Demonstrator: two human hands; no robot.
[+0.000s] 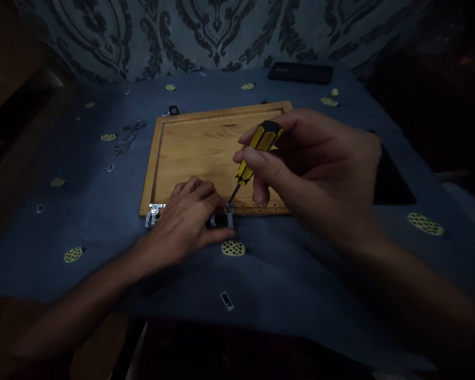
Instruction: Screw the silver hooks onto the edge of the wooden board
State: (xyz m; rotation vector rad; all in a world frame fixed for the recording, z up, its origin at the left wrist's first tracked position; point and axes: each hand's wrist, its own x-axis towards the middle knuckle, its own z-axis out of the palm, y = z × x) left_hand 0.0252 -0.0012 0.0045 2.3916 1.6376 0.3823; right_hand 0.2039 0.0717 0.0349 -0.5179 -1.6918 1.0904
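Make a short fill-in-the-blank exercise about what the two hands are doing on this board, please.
The right hand holds a screwdriver whose handle is black and ____.
The left hand rests on the near edge of the ____ board.
The board lies on a ____ cloth with pale spots.
Missing words: yellow; wooden; blue.

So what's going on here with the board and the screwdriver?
A person's right hand holds a yellow and black screwdriver, its tip down on a small metal bracket at the near edge of a wooden board. The left hand rests flat beside that bracket. A second bracket sits at the board's near left corner.
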